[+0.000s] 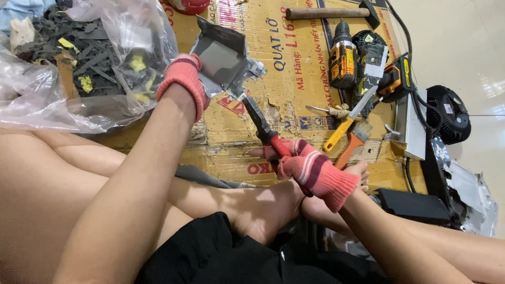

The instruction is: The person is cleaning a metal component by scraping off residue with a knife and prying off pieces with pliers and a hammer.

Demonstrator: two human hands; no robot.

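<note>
My left hand [184,79], in a pink knitted glove, grips a grey metal bracket piece [223,60] and holds it up over the cardboard. My right hand [310,168], in a pink striped fingerless glove, is closed on the red handles of black pliers [260,123]. The pliers' jaws bite the lower right corner of the metal piece. I sit on the floor with my bare legs and a foot under both hands.
Flattened cardboard [294,68] covers the floor. On it lie a hammer [326,13], two cordless drills [344,55], a scraper and brush [350,134] and a black fan unit [447,113]. A clear plastic bag of dark scraps [89,63] sits at the left.
</note>
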